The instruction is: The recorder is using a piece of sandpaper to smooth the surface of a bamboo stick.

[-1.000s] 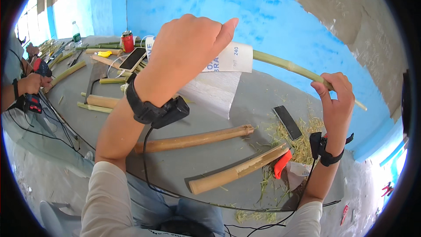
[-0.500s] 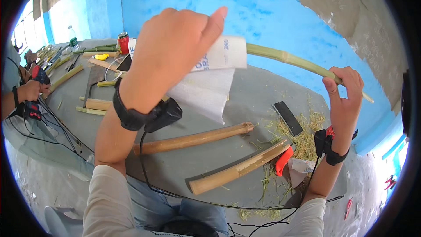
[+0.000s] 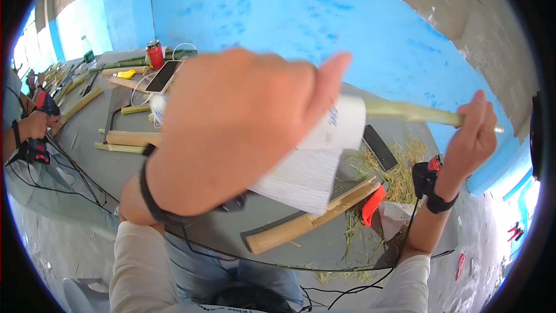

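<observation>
Above the counter (image 3: 209, 229), even pressure should suit the left grip (image 3: 243, 124), closed over white paper (image 3: 307, 179) round the green stalk (image 3: 408, 111), with the right grip (image 3: 476, 130) pinching near the stalk's tip.

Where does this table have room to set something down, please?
Bare table shows between the halved bamboo and near edge, and between the long left bamboo and short bamboo pieces. The right is crowded by black phone and shavings; the left hand hides the middle.

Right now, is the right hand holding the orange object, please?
No, the right hand holds the green stick, while the orange object lies on the table.
</observation>
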Available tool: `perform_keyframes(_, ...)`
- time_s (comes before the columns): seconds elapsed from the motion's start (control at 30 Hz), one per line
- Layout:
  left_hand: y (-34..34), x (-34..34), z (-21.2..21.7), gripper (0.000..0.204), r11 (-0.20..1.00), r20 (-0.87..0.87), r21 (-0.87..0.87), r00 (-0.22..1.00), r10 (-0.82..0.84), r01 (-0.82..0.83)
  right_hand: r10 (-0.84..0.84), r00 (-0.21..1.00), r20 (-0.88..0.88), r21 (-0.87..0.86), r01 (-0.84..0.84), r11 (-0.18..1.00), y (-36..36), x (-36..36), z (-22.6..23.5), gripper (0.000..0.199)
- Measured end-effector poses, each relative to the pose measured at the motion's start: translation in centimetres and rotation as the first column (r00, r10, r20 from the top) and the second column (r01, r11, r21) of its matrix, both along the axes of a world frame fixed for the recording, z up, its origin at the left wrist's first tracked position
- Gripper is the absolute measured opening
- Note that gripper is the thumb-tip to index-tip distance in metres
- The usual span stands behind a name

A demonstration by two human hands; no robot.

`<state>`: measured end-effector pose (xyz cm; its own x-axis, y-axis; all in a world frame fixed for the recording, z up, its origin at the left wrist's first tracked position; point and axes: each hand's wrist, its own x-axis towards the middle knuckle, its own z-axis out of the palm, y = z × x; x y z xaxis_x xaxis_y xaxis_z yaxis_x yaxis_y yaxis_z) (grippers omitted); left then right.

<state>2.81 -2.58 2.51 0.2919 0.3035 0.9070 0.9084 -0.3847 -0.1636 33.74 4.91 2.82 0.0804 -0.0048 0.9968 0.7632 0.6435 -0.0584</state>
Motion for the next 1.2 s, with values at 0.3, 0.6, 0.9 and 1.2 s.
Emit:
perform_keyframes(0.3,-2.4,-0.9,1.8,0.051,0.987,0.333,-0.101,0.939,-0.085,0.125,0.048,0.989,-0.142,0.059,-0.04,0.997,0.2,3.6,1.1,0.04)
perform_keyframes(0.6,-2.8,-1.5,1.8,0.046,0.989,0.198,-0.091,0.976,-0.094,0.113,0.002,0.998,-0.065,0.093,0.004,0.996,-0.3,3.5,0.7,0.033)
perform_keyframes(0.9,-1.7,-0.2,-0.5,0.024,0.949,-0.081,-0.311,0.997,0.021,-0.045,-0.033,0.988,0.154,0.015,0.031,0.999,0.6,-0.5,-0.9,0.04)
perform_keyframes(1.2,-3.8,1.3,-0.9,0.027,0.944,-0.021,-0.326,0.998,-0.056,0.047,-0.006,0.986,0.167,0.083,-0.009,0.996,-2.4,0.3,0.6,0.047)
